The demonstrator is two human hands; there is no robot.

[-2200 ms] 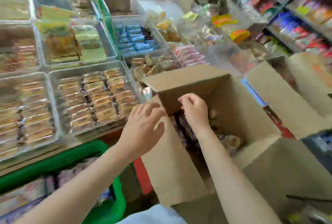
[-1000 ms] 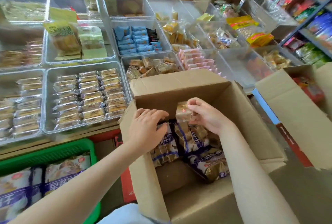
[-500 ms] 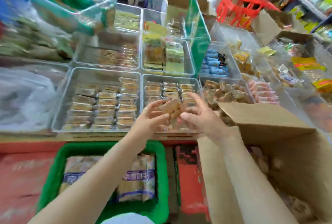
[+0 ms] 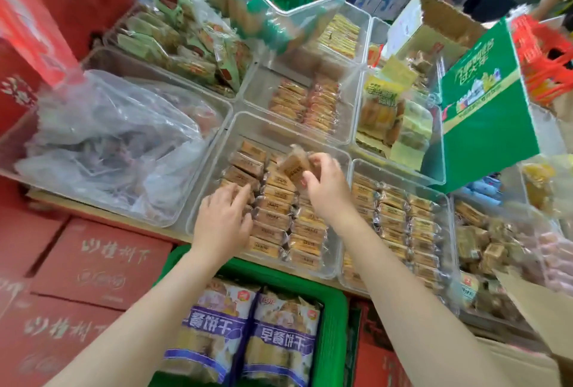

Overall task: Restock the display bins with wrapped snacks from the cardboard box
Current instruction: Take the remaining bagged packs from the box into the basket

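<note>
A clear display bin (image 4: 214, 150) in the middle holds rows of brown wrapped snacks (image 4: 279, 219). My right hand (image 4: 325, 188) is above the bin and pinches one wrapped snack (image 4: 293, 166) at its end, tilted. My left hand (image 4: 223, 219) lies with straight fingers on the left column of snacks in the same bin. Only a flap of the cardboard box (image 4: 533, 299) shows at the lower right edge; its inside is out of view.
A second bin of similar snacks (image 4: 400, 225) sits to the right. Left is a bin with crumpled clear plastic bags (image 4: 108, 144). A green basket (image 4: 331, 324) with purple biscuit packs is below. Red cartons (image 4: 93, 262) stack at lower left; a green box (image 4: 483, 107) stands upper right.
The view swung left, away from the cardboard box. Both hands moved forward over the middle bin; the left hand let go of the snack and went down onto the rows.
</note>
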